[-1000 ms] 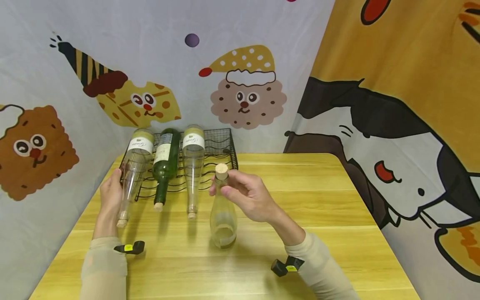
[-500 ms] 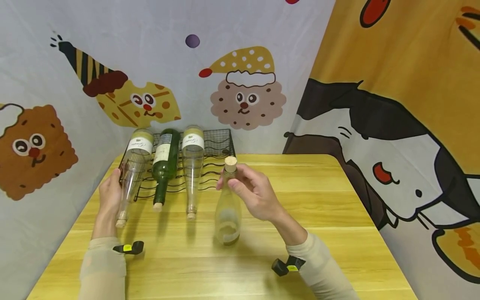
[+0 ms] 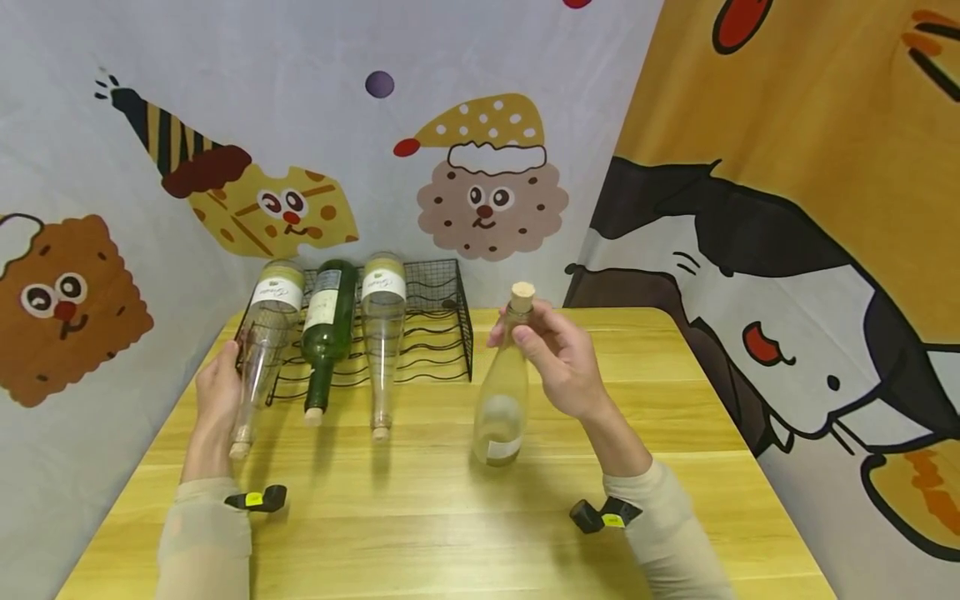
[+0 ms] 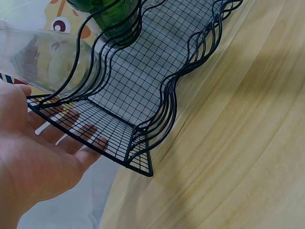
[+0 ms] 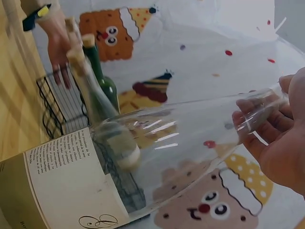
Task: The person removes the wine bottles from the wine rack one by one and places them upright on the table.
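Note:
My right hand (image 3: 558, 358) pinches the neck of a clear glass bottle (image 3: 501, 408), stoppered with a cork (image 3: 522, 296). This bottle stands nearly upright, leaning slightly, to the right of the black wire wine rack (image 3: 438, 287). In the right wrist view its cream label (image 5: 71, 186) faces the camera. My left hand (image 3: 218, 392) rests against the rack's left side, its extended fingers (image 4: 66, 119) lying along the outer mesh. On the rack lie a clear bottle (image 3: 272, 317) at the left, a green wine bottle (image 3: 327, 325) and another clear bottle (image 3: 384, 312), corks toward me.
The rack stands on a wooden table (image 3: 390, 533) near its back left, close to a printed cloth wall (image 3: 315, 67). Bottle necks jut out past the rack's front. The rack's right part has bare wavy wires (image 3: 431, 346).
My right hand has carried the held bottle rightward and a little toward the back, away from the racked bottles. My left hand stays at the rack's side.

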Motion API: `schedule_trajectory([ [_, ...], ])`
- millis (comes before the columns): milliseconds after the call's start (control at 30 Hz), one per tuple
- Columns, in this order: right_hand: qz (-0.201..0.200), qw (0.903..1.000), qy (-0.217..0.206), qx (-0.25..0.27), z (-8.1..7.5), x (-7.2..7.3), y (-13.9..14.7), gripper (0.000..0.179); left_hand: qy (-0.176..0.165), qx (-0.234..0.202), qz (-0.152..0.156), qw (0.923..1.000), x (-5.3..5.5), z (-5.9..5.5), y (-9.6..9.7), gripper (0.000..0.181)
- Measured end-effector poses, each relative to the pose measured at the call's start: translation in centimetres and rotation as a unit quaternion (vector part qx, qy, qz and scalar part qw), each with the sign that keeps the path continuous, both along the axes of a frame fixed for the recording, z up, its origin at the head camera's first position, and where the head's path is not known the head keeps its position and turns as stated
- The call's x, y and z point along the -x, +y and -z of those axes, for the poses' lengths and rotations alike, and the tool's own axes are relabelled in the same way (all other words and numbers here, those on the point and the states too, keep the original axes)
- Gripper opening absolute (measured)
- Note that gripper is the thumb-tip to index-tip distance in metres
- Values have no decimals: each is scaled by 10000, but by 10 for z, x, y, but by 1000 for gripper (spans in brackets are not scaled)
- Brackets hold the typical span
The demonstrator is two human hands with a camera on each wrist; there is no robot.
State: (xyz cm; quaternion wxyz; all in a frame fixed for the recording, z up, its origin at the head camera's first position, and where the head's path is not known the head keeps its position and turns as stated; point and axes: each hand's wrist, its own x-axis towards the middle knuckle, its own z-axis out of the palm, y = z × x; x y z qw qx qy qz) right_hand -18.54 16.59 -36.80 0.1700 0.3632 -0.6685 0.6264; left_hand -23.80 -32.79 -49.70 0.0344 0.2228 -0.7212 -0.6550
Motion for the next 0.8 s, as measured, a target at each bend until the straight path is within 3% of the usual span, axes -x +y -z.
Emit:
schedule_trajectory([
  [233,343,9988,44,344,1,12,28,24,-10,-86,-46,10000,1,2,1,43],
  [567,1000,9940,-96,427,6,28,62,25,142,-247,-38,9996,2,1,2,39],
  [800,1463,9884,-179,360,2,37,80,23,-47,-25,130,9999,1,1,0,67],
])
